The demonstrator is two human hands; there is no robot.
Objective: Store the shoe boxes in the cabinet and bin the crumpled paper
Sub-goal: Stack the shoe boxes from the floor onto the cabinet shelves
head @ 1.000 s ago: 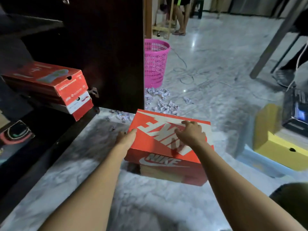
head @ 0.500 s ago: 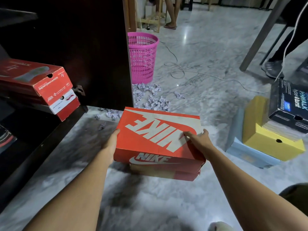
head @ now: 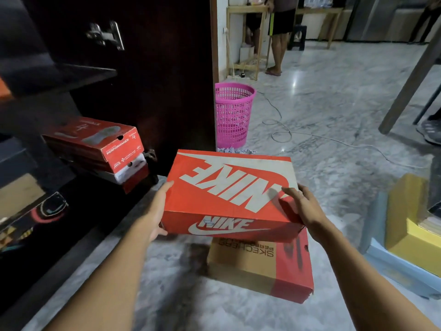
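Observation:
I hold an orange Nike shoe box [head: 229, 194] up off the floor, tilted slightly. My left hand [head: 156, 211] presses its left end and my right hand [head: 301, 206] grips its right end. Below it a brown and red Skechers box [head: 260, 268] rests on the marble floor. The dark cabinet [head: 59, 77] stands open at left, with two red shoe boxes [head: 95, 146] stacked on its lower shelf. A pink mesh bin [head: 232, 114] stands beside the cabinet's side panel. Crumpled paper [head: 235, 150] shows just past the held box's far edge.
A yellow box [head: 410, 225] on a pale blue box [head: 391, 263] sits at the right. A white cable [head: 310, 134] runs across the floor. A person's legs [head: 276, 48] stand by a wooden rack at the back. A slanted table leg [head: 410, 80] is at the right.
Both hands moved to the ends of the Nike box and lifted it up and left, uncovering the Skechers box beneath. The view tilted upward.

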